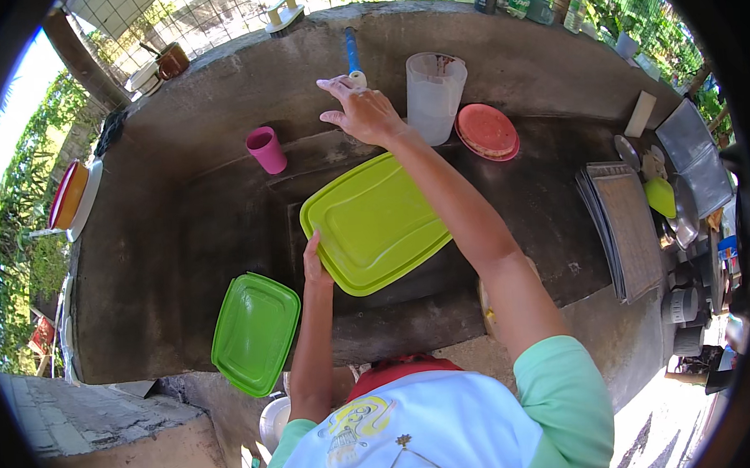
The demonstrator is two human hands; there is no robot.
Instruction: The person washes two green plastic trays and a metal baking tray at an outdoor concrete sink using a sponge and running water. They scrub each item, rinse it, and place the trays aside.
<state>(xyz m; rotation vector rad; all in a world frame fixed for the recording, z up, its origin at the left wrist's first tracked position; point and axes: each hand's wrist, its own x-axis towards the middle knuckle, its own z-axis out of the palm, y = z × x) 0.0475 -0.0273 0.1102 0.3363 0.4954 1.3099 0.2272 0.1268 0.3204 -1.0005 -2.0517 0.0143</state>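
Observation:
My left hand (315, 261) grips the near left edge of a yellow-green plastic lid (374, 224), thumb on top and fingers hidden beneath. The lid is tilted over a dark concrete sink (236, 221). My right hand (363, 109) reaches across above the lid, palm down, thumb apart from the fingers, with whitish smears on the skin. Just behind it a blue water pipe (352, 50) with a pale tap end (357, 78) comes out of the wall; whether the hand touches it I cannot tell. No running water is visible.
A green plastic lid (257, 333) lies at the front left edge. Along the back stand a pink cup (266, 151), a translucent pitcher (435, 99) and a red round dish (486, 130). Stacked flat trays (623, 229) lean at right. A scrub brush (284, 15) sits on the wall.

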